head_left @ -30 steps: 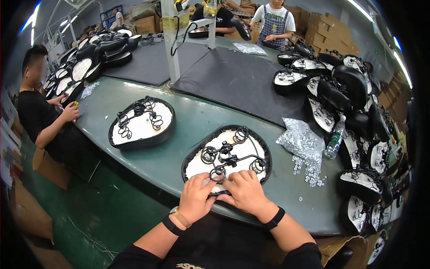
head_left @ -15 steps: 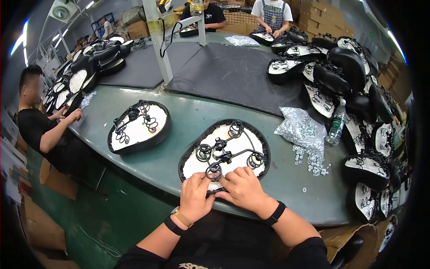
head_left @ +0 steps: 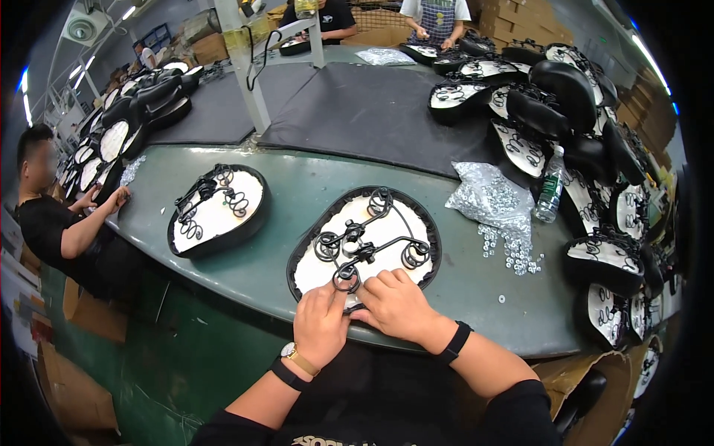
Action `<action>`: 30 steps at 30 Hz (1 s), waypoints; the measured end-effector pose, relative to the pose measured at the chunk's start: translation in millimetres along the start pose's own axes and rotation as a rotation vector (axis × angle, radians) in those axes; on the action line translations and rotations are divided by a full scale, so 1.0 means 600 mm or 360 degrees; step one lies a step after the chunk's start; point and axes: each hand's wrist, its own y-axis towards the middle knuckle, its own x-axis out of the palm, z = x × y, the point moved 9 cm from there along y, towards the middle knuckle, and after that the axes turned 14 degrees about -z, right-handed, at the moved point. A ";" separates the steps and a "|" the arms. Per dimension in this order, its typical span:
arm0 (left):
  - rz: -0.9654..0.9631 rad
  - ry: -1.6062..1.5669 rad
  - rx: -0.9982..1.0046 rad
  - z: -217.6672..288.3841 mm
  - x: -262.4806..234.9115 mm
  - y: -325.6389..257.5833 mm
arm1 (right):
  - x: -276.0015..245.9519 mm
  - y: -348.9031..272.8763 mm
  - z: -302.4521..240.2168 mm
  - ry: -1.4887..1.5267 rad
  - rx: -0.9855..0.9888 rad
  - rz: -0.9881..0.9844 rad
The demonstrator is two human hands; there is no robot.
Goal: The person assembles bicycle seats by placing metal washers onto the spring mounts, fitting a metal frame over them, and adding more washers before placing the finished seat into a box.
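Observation:
In front of me a black bicycle saddle (head_left: 381, 276) lies upside down on the green table, its white underside up. A black wire spring frame (head_left: 364, 253) with a clamp in its middle rests on that underside. At the saddle's near, narrow end, my left hand (head_left: 321, 323) is closed on the rim, its fingertips beside the nearest spring coil (head_left: 346, 279). Across from it my right hand (head_left: 398, 305) is also closed there, thumb low and fingers bent over the edge. Any small part between the fingertips is hidden.
To the left lies a second upturned saddle (head_left: 223, 215). On the right are a clear bag of metal nuts (head_left: 491, 197), loose nuts (head_left: 520, 260) and a plastic bottle (head_left: 550, 186). Saddles pile up (head_left: 569, 89) along the right. A co-worker (head_left: 56, 223) stands at the left edge.
The whole view has shifted slightly, so the table's things appear a little further left and up. Both my hands keep their place at the saddle's near end, with small finger movement.

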 end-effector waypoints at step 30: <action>-0.0067 -0.0337 -0.0078 -0.005 -0.011 0.015 | 0.004 -0.015 -0.008 -0.0084 0.0014 0.0117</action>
